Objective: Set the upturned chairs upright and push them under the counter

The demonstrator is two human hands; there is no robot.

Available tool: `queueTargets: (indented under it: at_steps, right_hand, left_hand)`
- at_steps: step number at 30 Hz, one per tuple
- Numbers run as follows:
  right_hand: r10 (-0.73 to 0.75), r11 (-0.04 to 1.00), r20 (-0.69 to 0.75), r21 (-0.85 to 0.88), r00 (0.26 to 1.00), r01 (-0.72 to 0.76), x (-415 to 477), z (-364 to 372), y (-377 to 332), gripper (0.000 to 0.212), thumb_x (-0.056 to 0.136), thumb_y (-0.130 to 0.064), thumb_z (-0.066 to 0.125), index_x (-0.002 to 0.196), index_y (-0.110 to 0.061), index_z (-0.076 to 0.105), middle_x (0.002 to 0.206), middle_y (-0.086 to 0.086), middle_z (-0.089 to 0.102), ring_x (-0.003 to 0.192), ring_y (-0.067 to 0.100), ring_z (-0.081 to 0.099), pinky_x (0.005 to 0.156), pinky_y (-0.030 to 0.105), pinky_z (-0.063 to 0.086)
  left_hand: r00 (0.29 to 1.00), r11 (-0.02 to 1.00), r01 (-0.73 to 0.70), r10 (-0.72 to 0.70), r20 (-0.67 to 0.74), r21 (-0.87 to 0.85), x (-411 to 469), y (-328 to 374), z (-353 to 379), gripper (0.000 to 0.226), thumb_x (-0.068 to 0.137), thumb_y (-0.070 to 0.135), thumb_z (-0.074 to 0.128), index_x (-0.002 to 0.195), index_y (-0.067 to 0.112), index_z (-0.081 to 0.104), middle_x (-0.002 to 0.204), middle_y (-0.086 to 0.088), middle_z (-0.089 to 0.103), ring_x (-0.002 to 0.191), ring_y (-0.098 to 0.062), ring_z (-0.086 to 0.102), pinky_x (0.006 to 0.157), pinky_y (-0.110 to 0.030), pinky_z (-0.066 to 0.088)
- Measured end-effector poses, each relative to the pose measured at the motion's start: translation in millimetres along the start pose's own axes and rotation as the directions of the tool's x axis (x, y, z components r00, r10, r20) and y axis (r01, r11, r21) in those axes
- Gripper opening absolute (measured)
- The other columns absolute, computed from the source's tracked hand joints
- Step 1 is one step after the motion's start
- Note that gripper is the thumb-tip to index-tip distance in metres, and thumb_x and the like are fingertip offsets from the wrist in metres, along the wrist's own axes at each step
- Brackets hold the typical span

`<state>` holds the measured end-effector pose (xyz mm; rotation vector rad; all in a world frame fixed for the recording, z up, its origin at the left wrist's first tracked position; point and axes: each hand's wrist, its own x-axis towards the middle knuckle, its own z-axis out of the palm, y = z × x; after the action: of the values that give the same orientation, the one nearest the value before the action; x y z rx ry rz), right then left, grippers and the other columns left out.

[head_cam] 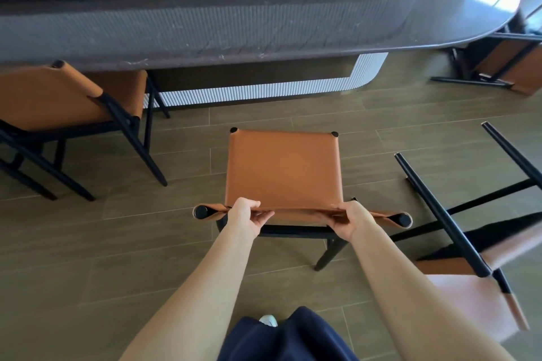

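Note:
An upright chair with an orange leather seat [283,167] and black frame stands on the floor in front of me, a short way back from the grey counter [234,35]. My left hand [246,215] grips the top edge of its backrest on the left. My right hand [350,221] grips the same edge on the right. To my right a second orange chair [457,246] lies tipped over with its black legs pointing up and away.
On the left another orange chair [67,97] stands upright, partly under the counter. A further chair [513,67] lies on its side at the far right by the counter's rounded end. Wood-plank floor stretches between the chairs. My dark trousers and a white shoe show below.

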<state>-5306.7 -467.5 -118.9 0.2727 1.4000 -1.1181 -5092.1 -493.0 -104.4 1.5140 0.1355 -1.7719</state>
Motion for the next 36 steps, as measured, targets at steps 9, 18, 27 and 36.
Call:
queueTargets:
  at_steps: [9, 18, 27, 36]
  right_hand:
    - [-0.015, 1.0, 0.042, -0.02, 0.999, 0.016, -11, 38, -45, 0.044, 0.091, 0.011, 0.047, 0.134, 0.003, 0.041, 0.133, 0.033, 0.044, 0.121, 0.057, 0.046, 0.055, 0.057, 0.057]
    - [-0.014, 1.0, 0.08, -0.017, 0.997, 0.015, -9, 89, -100, 0.042, 0.093, 0.01, 0.041, 0.135, 0.008, 0.036, 0.146, 0.035, 0.027, 0.134, 0.056, 0.03, 0.094, 0.058, 0.048]
    - [0.027, 0.997, 0.051, -0.077, 0.998, -0.023, 6, 140, -157, 0.035, 0.093, 0.012, 0.04, 0.128, 0.013, 0.038, 0.148, 0.04, 0.022, 0.135, 0.054, 0.032, 0.1, 0.052, 0.047]
    - [0.012, 0.993, 0.078, -0.119, 0.997, -0.002, 27, 174, -194, 0.009, 0.092, 0.009, 0.045, 0.099, 0.011, 0.042, 0.141, 0.043, 0.032, 0.128, 0.055, 0.039, 0.092, 0.052, 0.052]
  left_hand:
    - [1.0, 1.0, -0.008, 0.007, 0.025, 0.008, -6, 45, 39, 0.04, 0.09, -0.003, 0.057, 0.128, -0.002, 0.046, 0.118, -0.029, 0.055, 0.106, -0.051, 0.058, 0.072, -0.053, 0.057]
    - [0.997, 0.991, -0.047, 0.039, 0.061, 0.124, -4, 94, 88, 0.032, 0.088, -0.007, 0.052, 0.12, -0.004, 0.051, 0.114, -0.03, 0.058, 0.098, -0.049, 0.062, 0.065, -0.045, 0.06]
    - [0.999, 0.985, -0.026, 0.03, -0.023, 0.173, 7, 141, 145, 0.023, 0.088, -0.006, 0.055, 0.111, -0.006, 0.059, 0.106, -0.028, 0.064, 0.095, -0.044, 0.066, 0.054, -0.04, 0.06]
    - [0.997, 0.981, -0.079, 0.075, 0.031, 0.177, 21, 174, 177, 0.019, 0.088, -0.005, 0.052, 0.106, -0.008, 0.059, 0.103, -0.031, 0.065, 0.09, -0.045, 0.067, 0.061, -0.041, 0.061]
